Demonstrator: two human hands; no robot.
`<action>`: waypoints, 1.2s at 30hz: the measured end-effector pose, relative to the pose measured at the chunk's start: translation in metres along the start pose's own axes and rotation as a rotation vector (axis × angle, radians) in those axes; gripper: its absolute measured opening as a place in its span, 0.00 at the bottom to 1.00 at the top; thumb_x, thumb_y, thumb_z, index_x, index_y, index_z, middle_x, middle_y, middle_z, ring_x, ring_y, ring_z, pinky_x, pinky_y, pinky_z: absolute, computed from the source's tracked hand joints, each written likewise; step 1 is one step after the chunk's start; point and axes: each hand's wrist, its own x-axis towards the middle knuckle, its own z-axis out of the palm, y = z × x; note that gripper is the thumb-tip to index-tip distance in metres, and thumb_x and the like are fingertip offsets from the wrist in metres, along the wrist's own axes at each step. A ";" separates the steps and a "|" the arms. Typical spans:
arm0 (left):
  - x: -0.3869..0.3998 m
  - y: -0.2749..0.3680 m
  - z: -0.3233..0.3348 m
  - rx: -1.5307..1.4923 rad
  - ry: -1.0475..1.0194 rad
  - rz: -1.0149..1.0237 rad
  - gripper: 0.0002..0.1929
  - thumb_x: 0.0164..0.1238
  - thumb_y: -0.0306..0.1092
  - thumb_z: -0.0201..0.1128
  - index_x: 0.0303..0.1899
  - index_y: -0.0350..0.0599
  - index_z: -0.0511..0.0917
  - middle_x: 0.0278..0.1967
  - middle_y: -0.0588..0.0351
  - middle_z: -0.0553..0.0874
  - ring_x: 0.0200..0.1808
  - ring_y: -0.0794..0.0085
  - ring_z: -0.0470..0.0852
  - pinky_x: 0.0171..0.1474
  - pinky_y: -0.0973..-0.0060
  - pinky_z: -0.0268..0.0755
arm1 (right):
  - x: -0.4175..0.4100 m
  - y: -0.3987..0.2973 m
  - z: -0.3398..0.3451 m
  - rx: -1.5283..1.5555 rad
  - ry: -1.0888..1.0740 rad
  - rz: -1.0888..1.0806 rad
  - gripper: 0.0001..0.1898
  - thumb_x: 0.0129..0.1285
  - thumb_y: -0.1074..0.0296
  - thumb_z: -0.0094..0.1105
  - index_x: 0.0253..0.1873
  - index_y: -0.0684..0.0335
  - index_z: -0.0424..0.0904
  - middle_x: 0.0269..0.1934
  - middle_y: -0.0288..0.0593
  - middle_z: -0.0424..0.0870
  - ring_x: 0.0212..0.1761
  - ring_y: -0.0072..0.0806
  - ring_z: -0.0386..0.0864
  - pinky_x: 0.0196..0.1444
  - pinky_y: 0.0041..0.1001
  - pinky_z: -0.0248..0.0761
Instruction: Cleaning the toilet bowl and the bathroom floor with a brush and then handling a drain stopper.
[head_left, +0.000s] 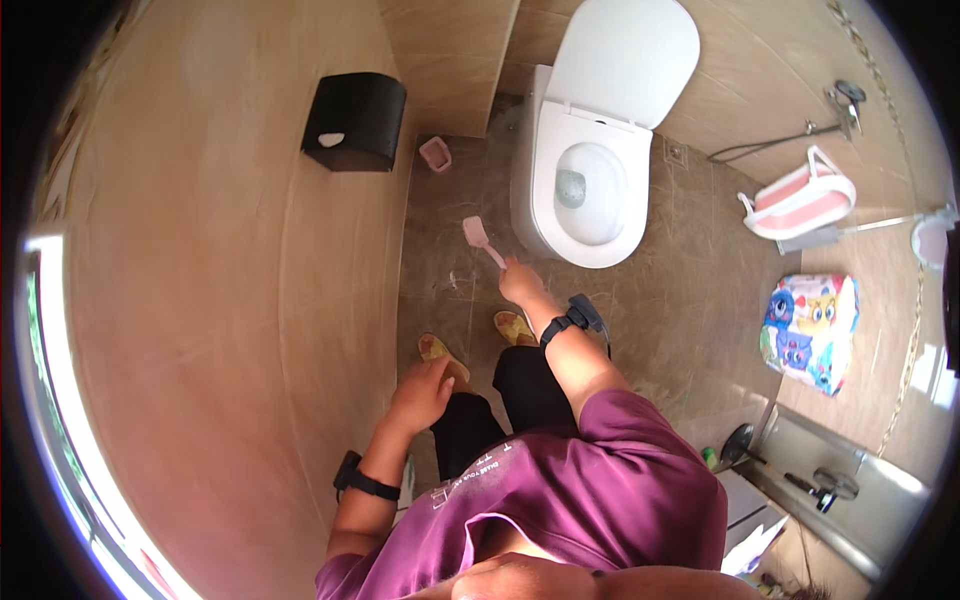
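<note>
My right hand (521, 281) grips the handle of a pink toilet brush (475, 231), whose flat head points away from me, left of the toilet. Before me stands a white toilet (544, 217), its lid (626, 60) raised against the wall side. Greenish water or cleaner shows in the bowl. A small pink brush holder (436, 154) sits apart on the floor by the left wall. My left hand (421, 394) hangs near my left thigh, thumb apart from the fingers, with nothing visible in it.
A black paper dispenser (356, 124) juts from the left wall. Along the right are a handheld sprayer (849, 101), a pink-and-white folding basin (806, 199), and a colourful cartoon-print bag (810, 330). White specks (452, 281) mark the tiled floor near my yellow slippers (514, 328).
</note>
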 end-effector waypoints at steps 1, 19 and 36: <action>0.001 -0.013 0.005 -0.067 -0.001 -0.009 0.22 0.68 0.38 0.54 0.60 0.40 0.69 0.55 0.41 0.77 0.57 0.49 0.74 0.59 0.60 0.67 | 0.001 0.010 0.007 -0.013 -0.052 0.065 0.16 0.64 0.63 0.47 0.54 0.63 0.70 0.45 0.58 0.82 0.49 0.52 0.79 0.49 0.45 0.73; 0.003 -0.260 0.185 -0.022 0.472 -0.368 0.28 0.72 0.44 0.45 0.65 0.32 0.61 0.66 0.32 0.61 0.68 0.41 0.59 0.69 0.54 0.50 | 0.363 0.050 0.134 0.458 0.531 0.185 0.19 0.67 0.69 0.44 0.61 0.62 0.63 0.43 0.61 0.81 0.47 0.56 0.78 0.46 0.48 0.71; 0.043 -0.351 0.224 0.353 0.776 -0.220 0.23 0.75 0.41 0.44 0.62 0.34 0.67 0.64 0.33 0.67 0.64 0.42 0.67 0.67 0.55 0.58 | 0.498 0.083 0.188 0.106 0.539 0.139 0.20 0.67 0.68 0.46 0.62 0.66 0.66 0.40 0.60 0.81 0.44 0.53 0.80 0.46 0.43 0.73</action>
